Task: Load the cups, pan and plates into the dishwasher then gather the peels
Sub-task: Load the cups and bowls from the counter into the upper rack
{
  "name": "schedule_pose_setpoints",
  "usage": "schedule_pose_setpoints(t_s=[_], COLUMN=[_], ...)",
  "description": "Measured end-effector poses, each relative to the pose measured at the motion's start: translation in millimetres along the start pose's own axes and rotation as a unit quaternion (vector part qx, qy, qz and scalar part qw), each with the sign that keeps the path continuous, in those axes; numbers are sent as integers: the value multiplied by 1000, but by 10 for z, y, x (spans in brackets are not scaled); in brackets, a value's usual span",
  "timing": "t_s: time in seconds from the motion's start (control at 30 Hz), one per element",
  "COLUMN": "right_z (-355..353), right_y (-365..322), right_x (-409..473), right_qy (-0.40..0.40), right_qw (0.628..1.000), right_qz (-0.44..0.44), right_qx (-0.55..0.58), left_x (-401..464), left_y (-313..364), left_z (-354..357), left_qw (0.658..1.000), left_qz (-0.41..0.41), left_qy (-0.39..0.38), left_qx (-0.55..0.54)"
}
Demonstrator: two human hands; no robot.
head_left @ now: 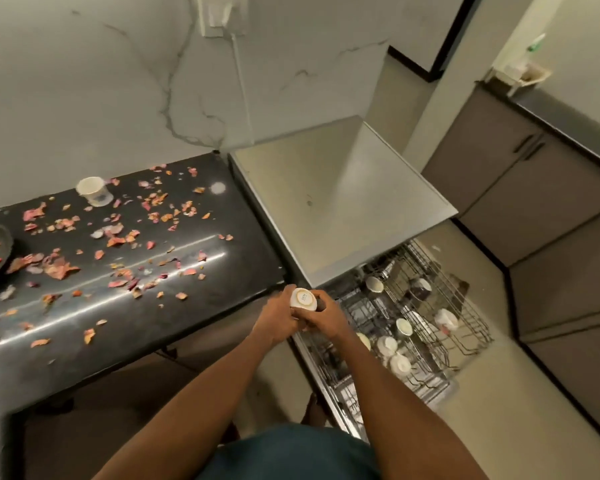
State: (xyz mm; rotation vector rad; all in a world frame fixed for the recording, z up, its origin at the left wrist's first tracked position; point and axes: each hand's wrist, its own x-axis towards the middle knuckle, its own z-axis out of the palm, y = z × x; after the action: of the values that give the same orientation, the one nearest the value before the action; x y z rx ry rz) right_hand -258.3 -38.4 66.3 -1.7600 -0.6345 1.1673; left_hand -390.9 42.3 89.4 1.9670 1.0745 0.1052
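Across the left of the frame, the black counter (125, 306) is littered with peels (118, 237). Lower right, dishwasher rack (465, 327) holds cups. At center, left hand (278, 323) and right hand (328, 317) curl fingers around an upside-down white cup (303, 299).

Mark on cup base (303, 299) seemingly unreadable.

A home kitchen, mid clean-up.

A dark polished desk (187, 271) strewn with peels (118, 233) runs along a marble-veined wall (118, 81); beside it a steel-topped dishwasher (326, 202) stands with its wire rack (465, 323) pulled out, holding cups (400, 363). Grey cabinets (499, 168) with handles line the far side.
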Motion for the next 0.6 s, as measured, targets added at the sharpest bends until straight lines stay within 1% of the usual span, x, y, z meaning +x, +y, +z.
schedule_pose_setpoints(t_s=[0.1, 0.2, 0.3, 0.43, 0.6], right_z=[-406, -758, -1052, -1332, -1546], right_y=[157, 336, 516, 844, 1155], right_x=[28, 40, -30, -169, -141], right_qy=[25, 47, 64, 74, 104], right_qw=[999, 999, 997, 993, 985], right_qz=[14, 23, 43, 87, 132], right_qx=[15, 4, 23, 41, 26], left_x=[158, 322, 396, 416, 571], left_y=[280, 449, 607, 666, 757], left_z=[303, 648, 988, 1399, 1773], left_qw=[1000, 999, 997, 993, 985], left_qz=[3, 1, -5, -20, -47], left_qy=[-21, -33, -63, -113, -161], left_qx=[8, 22, 35, 37, 39])
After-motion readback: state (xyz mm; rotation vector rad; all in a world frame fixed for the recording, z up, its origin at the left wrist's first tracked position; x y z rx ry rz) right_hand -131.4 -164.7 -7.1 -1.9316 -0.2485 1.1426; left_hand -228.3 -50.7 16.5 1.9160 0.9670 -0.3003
